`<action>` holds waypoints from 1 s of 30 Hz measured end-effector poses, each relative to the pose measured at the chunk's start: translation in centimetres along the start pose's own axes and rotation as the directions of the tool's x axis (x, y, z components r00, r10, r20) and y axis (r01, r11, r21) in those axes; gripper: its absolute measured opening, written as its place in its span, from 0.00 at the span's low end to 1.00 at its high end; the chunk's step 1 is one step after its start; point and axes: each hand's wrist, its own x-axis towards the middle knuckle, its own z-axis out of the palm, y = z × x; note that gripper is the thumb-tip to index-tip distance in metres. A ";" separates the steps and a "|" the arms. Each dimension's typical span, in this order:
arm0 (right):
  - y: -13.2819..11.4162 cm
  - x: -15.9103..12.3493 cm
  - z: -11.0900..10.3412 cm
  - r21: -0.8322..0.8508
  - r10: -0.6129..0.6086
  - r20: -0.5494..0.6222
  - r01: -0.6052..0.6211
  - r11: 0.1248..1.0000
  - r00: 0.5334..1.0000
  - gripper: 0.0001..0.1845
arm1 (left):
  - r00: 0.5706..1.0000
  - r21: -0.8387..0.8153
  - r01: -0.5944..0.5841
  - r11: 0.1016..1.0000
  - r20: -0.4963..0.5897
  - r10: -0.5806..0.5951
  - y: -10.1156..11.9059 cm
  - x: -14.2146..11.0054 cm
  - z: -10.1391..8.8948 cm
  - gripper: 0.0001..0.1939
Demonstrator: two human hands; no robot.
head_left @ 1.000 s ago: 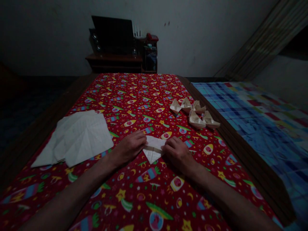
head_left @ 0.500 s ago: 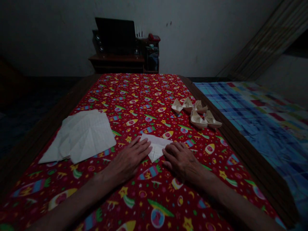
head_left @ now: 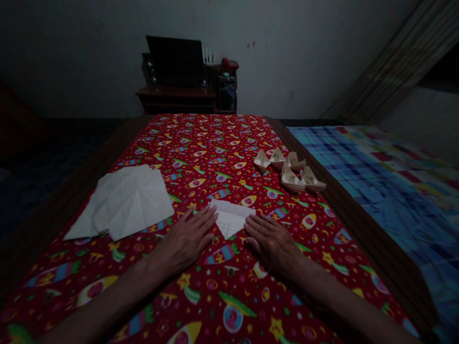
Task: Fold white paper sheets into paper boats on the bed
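Note:
A folded sheet of white paper (head_left: 232, 219) lies flat on the red patterned tablecloth (head_left: 222, 277), its point toward me and a straight edge at the far side. My left hand (head_left: 190, 235) rests flat with fingers stretched out, the fingertips at the paper's left edge. On the other side, my right hand (head_left: 269, 239) lies palm down with its fingers extended, the tips at the right edge. Neither hand grips the paper. To the left is a fanned stack of white paper sheets (head_left: 139, 203). Several folded paper boats (head_left: 292, 179) stand grouped at the right.
Dark wooden borders (head_left: 344, 222) run along both sides of the tablecloth. A bed with a blue checked sheet (head_left: 362, 191) is on the right. By the far wall, a desk (head_left: 175, 93) carries a monitor (head_left: 175, 62), speakers and a red telephone (head_left: 229, 63).
My left hand has drawn slightly left off the paper. My right fingers have straightened from a curl beside it. The view has tilted up a little.

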 end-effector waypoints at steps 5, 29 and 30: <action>0.9 1.3 1.1 0.003 0.049 -0.076 -0.049 0.999 0.996 0.08 | 0.990 -0.152 0.018 0.988 -0.134 -0.038 -1.0 1.9 -0.5 0.13; 2.9 3.6 0.5 0.231 0.425 0.158 -0.452 0.862 0.891 0.05 | 0.937 -0.328 0.293 0.898 0.286 -0.201 -3.2 7.7 -2.3 0.07; 3.0 3.8 0.4 0.269 0.422 0.163 -0.452 0.851 0.892 0.03 | 0.942 -0.326 0.289 0.900 0.263 -0.207 -3.0 7.5 -2.5 0.07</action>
